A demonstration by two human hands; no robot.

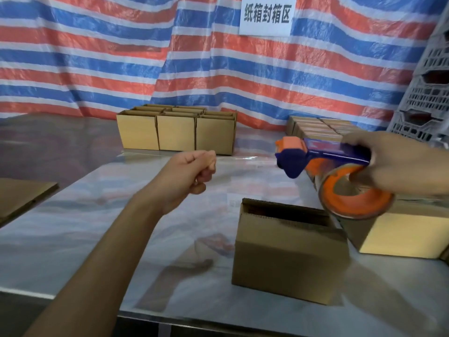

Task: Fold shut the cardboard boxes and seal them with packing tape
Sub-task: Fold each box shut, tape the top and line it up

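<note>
Above the worktop [73,227], in the head view, the left hand [194,171] has its fingers curled and seems to pinch the end of a faint clear tape strip [245,159] running to the tape dispenser [315,154]. The right hand [401,164] grips the dispenser around its roll. Below them sits the nearest cardboard box [289,251], flaps folded but gapping at the back. The step looks like pulling out tape; next, the strip needs laying along the seam with the flaps pressed flat.

open box [286,249] front-right on table [97,227], box cluster [176,130] behind
</note>
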